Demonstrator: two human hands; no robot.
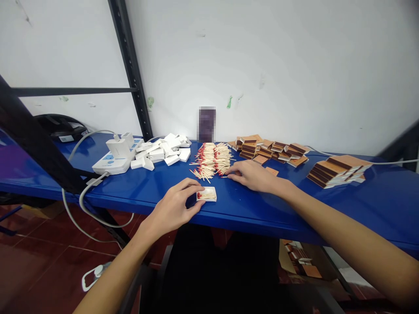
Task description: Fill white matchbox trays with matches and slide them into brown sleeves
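At the shelf's front edge, my left hand [178, 203] has its thumb and fingers closed on the left end of a small white matchbox tray [211, 192]. Several red-headed matches lie in that tray. My right hand [250, 174] is at the right front side of a large match pile [214, 159], its fingertips pinched. A single match [224, 176] pokes out to the left from those fingertips. White empty-looking trays [163, 150] are heaped left of the pile. Brown matchbox sleeves [266, 148] lie in a loose heap to its right.
Matchboxes with white trays inside [337, 170] are stacked farther right on the blue shelf [248, 209]. A power strip [114, 161] with chargers and cables sits at the left by a black post [131, 65]. Below right, a carton [304, 266] holds more matchboxes.
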